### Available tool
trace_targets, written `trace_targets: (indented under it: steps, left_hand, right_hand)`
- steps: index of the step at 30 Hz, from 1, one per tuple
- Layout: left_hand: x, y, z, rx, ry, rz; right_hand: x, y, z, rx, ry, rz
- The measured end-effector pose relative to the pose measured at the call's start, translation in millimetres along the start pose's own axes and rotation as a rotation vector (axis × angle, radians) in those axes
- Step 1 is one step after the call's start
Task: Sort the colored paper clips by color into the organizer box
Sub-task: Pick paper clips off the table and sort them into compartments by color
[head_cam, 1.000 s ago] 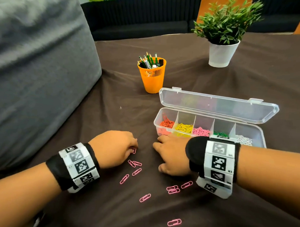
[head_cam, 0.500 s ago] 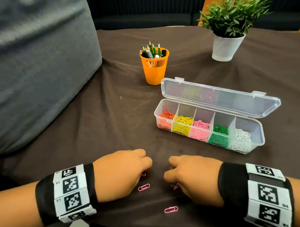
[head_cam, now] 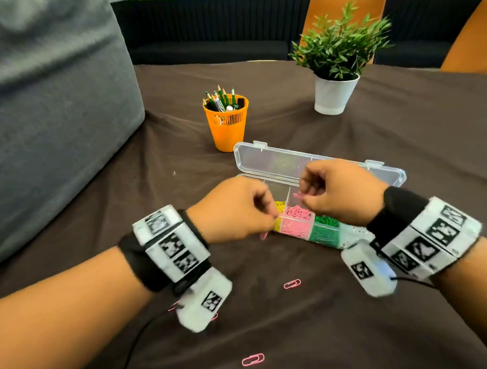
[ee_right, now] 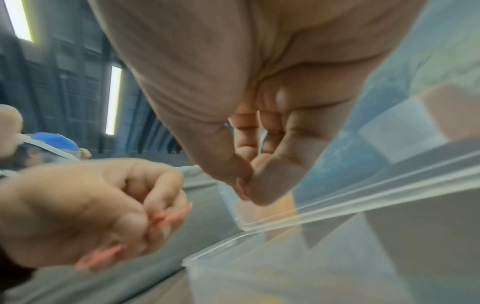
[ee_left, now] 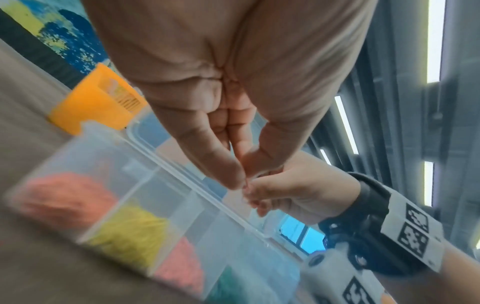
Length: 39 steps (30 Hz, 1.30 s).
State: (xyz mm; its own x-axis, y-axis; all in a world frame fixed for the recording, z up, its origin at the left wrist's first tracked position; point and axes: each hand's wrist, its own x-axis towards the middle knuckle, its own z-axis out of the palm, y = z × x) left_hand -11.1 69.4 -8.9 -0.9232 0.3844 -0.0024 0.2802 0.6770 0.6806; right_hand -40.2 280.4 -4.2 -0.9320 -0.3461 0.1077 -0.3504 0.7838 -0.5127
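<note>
The clear organizer box lies open on the brown cloth, with orange, yellow, pink, green and white clips in separate compartments. My right hand hovers over the pink compartment and pinches a pink clip between thumb and fingertip. My left hand is at the box's front wall near the yellow and pink sections; it grips pink clips, and one dangles below it. Loose pink clips lie on the cloth near me.
An orange pen cup stands behind the box's left end. A potted plant is at the back right. A big grey cushion fills the left side. More pink clips lie partly hidden under my left wrist.
Both hands have lifted from the cloth near me and moved forward to the box, carrying pink clips. Fewer loose clips lie on the cloth.
</note>
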Motion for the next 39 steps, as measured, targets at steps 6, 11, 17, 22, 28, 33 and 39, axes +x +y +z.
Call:
trace_targets:
  steps: [6,11,17,22,28,33,39]
  left_hand:
    - [64,15,23,0.165,0.036,-0.021]
    - [66,10,21,0.134,-0.03,-0.001]
    - [32,7,-2,0.222,0.035,0.114]
    - [-29,-23,-28,0.64,-0.291,0.071]
    - [-88,-62,-26,0.667,-0.513,-0.01]
    - [-124,-76,-10,0.762,-0.409,0.008]
    - [-145,-78,2,0.732,-0.229,-0.005]
  right_hand:
    - [14,12,0,-0.069,-0.009,0.133]
    - [-1,12,-6,-0.095,-0.021,0.066]
    - [-44,-18,22,-0.203,-0.35,-0.118]
    - [-63,-22,54,-0.458,-0.652,-0.219]
    - [-80,-47,62,-0.495,-0.647,-0.338]
    - [-106,-78,78,-0.419,-0.738,-0.434]
    - [-121,-80,88,-0.446,-0.717,-0.427]
